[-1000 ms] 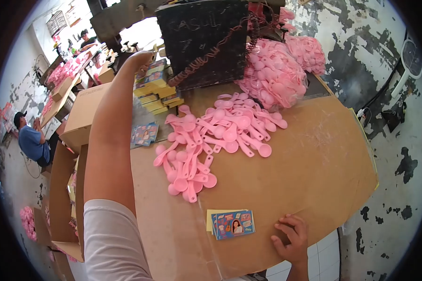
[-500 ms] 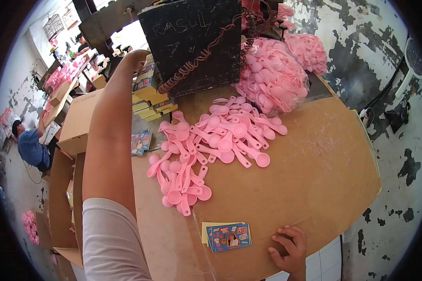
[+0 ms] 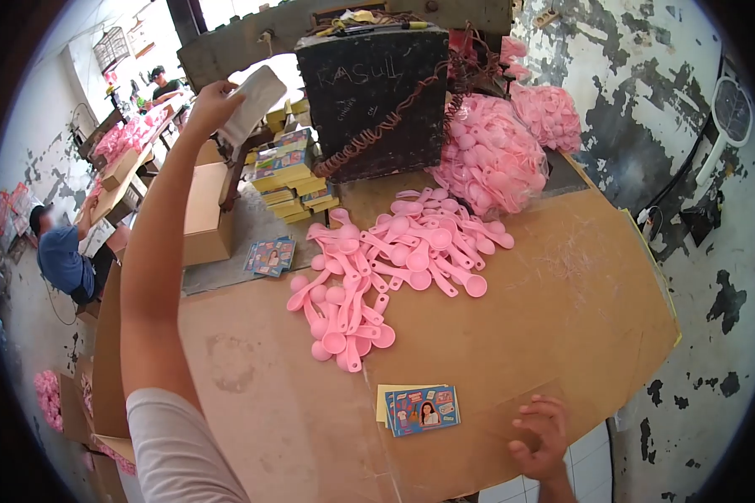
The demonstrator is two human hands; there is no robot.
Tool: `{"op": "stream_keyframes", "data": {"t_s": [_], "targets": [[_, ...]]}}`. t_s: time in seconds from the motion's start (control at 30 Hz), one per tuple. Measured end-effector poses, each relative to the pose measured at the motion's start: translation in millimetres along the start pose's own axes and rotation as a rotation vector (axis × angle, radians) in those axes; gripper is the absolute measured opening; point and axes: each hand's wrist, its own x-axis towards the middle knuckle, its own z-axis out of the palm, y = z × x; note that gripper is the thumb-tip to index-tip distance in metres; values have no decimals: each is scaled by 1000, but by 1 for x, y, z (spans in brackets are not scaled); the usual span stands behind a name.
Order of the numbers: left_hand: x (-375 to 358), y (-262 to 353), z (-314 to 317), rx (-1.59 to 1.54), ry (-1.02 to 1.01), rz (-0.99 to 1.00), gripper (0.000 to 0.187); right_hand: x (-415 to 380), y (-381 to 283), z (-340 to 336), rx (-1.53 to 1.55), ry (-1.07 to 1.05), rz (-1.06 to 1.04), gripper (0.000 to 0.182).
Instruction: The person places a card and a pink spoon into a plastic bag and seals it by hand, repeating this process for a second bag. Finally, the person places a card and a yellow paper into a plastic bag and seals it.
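Observation:
My left hand (image 3: 218, 105), raised at the upper left, is closed on a whitish, translucent flat pack (image 3: 254, 105). Low on the right my right hand (image 3: 541, 432) hovers at the cardboard-covered table (image 3: 512, 335), fingers curled but apart, holding nothing. Left of it lie a few blue printed cards (image 3: 424, 411) with pale yellow ones beneath. Many pink scoops (image 3: 411, 243) are spread in a pile across the table's middle. Stacks of printed cards (image 3: 289, 172) stand behind the pile to the left, and a small loose group of cards (image 3: 270, 256) lies in front of them.
A black box (image 3: 373, 101) with a coiled cable stands at the back. Beside it are plastic bags of pink scoops (image 3: 495, 155). Cardboard boxes (image 3: 205, 214) stand at the left. A person in blue (image 3: 63, 256) sits far left, and another person (image 3: 164, 84) is farther back.
My left hand has come up and away from the card stacks, and the whitish pack now shows in it. My right hand has shifted slightly. The view has turned a little left.

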Motion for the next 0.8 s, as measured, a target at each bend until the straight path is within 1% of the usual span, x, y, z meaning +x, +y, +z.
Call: {"op": "stream_keyframes", "data": {"t_s": [0.03, 0.1, 0.13, 0.17, 0.2, 0.23, 0.27, 0.3, 0.33, 0.37, 0.43, 0.5, 0.57, 0.6, 0.63, 0.73, 0.77, 0.8], "targets": [[-19, -2, -15, -1, 34, 79, 48, 8, -4, -10, -7, -25, -11, 28], [-74, 17, -59, 55, -41, 132, 46, 48, -11, -32, -21, -77, -34, 22], [-100, 8, -70, 82, 21, 154, 44, 75, -12, -38, -101, -76, -126, 24], [-129, 9, -88, 98, -35, 136, 42, 108, -12, -45, -180, -74, -221, 25], [-165, 29, -103, 80, -42, 21, 41, 144, -10, -48, -265, -86, -355, 29], [-201, 40, -115, 29, -7, 118, 40, 185, -12, -45, -321, -26, -465, 32], [-234, 51, -125, -15, 2, 70, 38, 225, -16, -40, -402, 41, -518, 34], [-265, 59, -131, -61, 11, 22, 36, 270, -20, -32, -344, 106, -572, 36], [-297, 58, -129, -154, 31, 12, 37, 314, -27, -26, -298, 112, -581, 37], [-329, 57, -126, -248, 51, 2, 39, 356, -35, -17, -322, 188, -670, 39], [-387, 83, -129, -313, -9, -40, 41, 436, -41, 5, -259, 289, -712, 39], [-435, 103, -133, -288, -186, -305, 41, 494, -46, 26, -360, 400, -811, 38], [-473, 98, -114, -183, -111, -74, 43, 533, -40, 43, -423, 320, -785, 39], [-485, 99, -98, -201, -118, -13, 42, 541, -42, 48, -455, 283, -776, 39], [-498, 98, -92, -219, -120, 45, 41, 534, -56, 54, -565, 241, -679, 34], [-498, 97, -85, -227, -108, 177, 41, 531, -67, 49, -577, 314, -744, 29], [-500, 98, -88, -271, -205, 26, 43, 531, -71, 45, -577, 307, -732, 27], [-502, 99, -89, -309, -210, 8, 46, 532, -76, 41, -579, 300, -718, 25]]}}
